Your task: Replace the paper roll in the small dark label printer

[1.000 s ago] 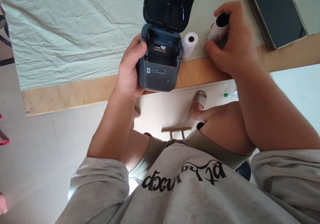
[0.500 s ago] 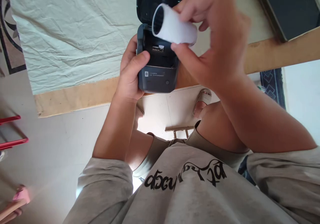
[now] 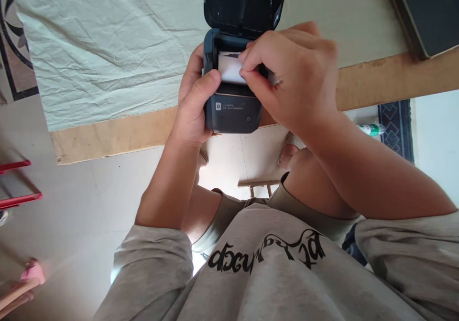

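Observation:
A small dark grey printer [image 3: 233, 113] with its lid [image 3: 244, 3] flipped open stands at the table's front edge. My left hand [image 3: 195, 101] grips its left side, thumb on the rim of the paper bay. My right hand [image 3: 290, 77] is closed on a white paper roll [image 3: 230, 69], which lies inside the bay. Most of the roll is covered by my fingers.
A pale wrinkled cloth [image 3: 107, 48] covers the wooden table [image 3: 118, 130]. A dark tablet [image 3: 426, 13] lies at the far right. Below the table are my knees, a sandalled foot [image 3: 287, 155], a green-capped bottle [image 3: 371, 129] and a red frame [image 3: 17, 199] at left.
My right hand lifted the paper roll off the table, carried it left over the printer and lowered it into the open bay. The second roll beside the printer is now out of sight.

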A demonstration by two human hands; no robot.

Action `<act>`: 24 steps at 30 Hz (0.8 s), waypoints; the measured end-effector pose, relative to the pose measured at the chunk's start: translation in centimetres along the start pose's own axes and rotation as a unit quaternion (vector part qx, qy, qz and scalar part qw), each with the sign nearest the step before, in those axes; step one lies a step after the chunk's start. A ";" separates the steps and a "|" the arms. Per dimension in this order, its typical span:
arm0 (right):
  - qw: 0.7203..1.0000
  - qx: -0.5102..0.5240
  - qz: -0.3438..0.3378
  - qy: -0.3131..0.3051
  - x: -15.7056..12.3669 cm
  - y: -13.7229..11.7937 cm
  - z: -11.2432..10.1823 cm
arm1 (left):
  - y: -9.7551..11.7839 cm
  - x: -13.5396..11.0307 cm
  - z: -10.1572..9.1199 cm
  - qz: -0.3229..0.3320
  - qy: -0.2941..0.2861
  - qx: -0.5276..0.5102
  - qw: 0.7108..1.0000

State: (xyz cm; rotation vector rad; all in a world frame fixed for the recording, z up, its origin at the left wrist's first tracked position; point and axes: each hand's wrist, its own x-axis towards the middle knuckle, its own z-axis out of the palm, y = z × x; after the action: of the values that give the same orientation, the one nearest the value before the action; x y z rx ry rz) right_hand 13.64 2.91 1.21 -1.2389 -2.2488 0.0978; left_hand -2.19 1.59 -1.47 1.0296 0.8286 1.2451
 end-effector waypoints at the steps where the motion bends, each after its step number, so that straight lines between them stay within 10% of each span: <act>1: 1.000 -0.012 -0.002 0.004 0.0 0.0 -0.1 | 0.0 0.0 0.0 0.002 -0.004 -0.002 1.000; 24: 0.988 -0.036 0.028 -0.147 1.7 -0.9 -1.2 | -1.9 1.2 -1.3 0.045 -0.023 0.040 0.998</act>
State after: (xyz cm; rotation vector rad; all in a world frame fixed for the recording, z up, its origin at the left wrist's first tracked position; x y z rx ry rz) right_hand 12.87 3.52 3.30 -1.4040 -2.4879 0.2358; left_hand -2.57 2.96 -3.65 1.1662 0.8091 1.2672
